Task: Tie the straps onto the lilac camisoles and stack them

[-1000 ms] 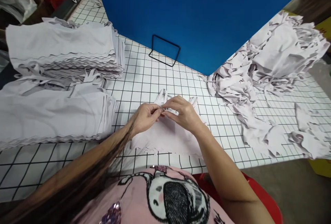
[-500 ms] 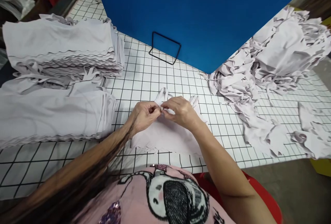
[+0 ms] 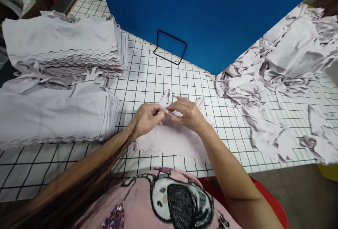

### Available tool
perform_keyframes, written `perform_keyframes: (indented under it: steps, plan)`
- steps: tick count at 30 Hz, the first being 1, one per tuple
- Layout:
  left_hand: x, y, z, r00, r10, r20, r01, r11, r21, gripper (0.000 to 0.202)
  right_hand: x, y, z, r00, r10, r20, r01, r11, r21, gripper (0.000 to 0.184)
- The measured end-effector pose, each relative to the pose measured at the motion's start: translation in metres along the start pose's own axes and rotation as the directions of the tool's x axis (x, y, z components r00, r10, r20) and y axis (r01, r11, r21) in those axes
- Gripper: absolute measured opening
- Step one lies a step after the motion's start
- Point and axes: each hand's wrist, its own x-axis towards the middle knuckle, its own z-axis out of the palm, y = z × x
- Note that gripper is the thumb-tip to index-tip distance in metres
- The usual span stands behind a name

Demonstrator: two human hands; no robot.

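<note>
A pale strappy garment (image 3: 171, 142) lies on the gridded tabletop in front of me, its looped straps (image 3: 166, 97) pointing away from my body. Over its upper edge, my left hand (image 3: 149, 119) is closed, thumb and forefinger pinched together. My right hand (image 3: 188, 115) meets it fingertip to fingertip, thumb and forefinger also closed in a pinch, other fingers loosely bent. A small pale bit shows between the two sets of fingertips. It is too small to name, and the hands cover that part of the garment.
Two neat stacks of similar garments, a rear stack (image 3: 60, 35) and a front stack (image 3: 52, 116), fill the left side. A loose heap (image 3: 287, 53) lies right, with stray pieces (image 3: 271, 137) nearer me. A blue panel (image 3: 206, 17) and a black wire frame (image 3: 170, 47) stand beyond.
The fingers of my right hand have lifted and spread slightly, and a small pale bit now shows more plainly at the fingertips. My left hand keeps its pinch. The view shifted a little.
</note>
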Motion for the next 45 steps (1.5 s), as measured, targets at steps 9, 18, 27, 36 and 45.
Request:
perform_keyframes:
  steps: [9, 18, 27, 36, 45]
  plan:
    - [-0.002, 0.002, -0.006, 0.999, -0.037, 0.030, 0.040, 0.994, -0.102, 0.016, -0.006, 0.011, -0.002, 1.000, -0.018, -0.004, 0.018, 1.000, -0.015, 0.017]
    - [0.005, -0.002, -0.009, 0.997, -0.062, 0.035, 0.062, 0.998, -0.020, 0.016, 0.012, 0.001, -0.010, 1.000, 0.006, 0.004, -0.007, 0.983, 0.185, 0.025]
    - [0.006, -0.002, -0.017, 0.980, 0.195, 0.044, -0.195, 0.886, 0.420, 0.025, 0.017, 0.005, 0.002, 0.982, 0.122, 0.146, -0.168, 0.920, 0.355, 0.016]
    - [0.004, -0.033, -0.008, 0.970, 0.218, 0.111, -0.237, 0.724, 0.648, 0.013, 0.006, 0.014, 0.018, 0.991, 0.076, 0.109, -0.106, 0.948, 0.299, 0.011]
    - [0.007, -0.036, -0.005, 0.982, 0.174, 0.072, -0.182, 0.779, 0.600, 0.021, -0.002, 0.014, 0.026, 0.996, 0.049, 0.077, -0.068, 0.959, 0.275, 0.009]
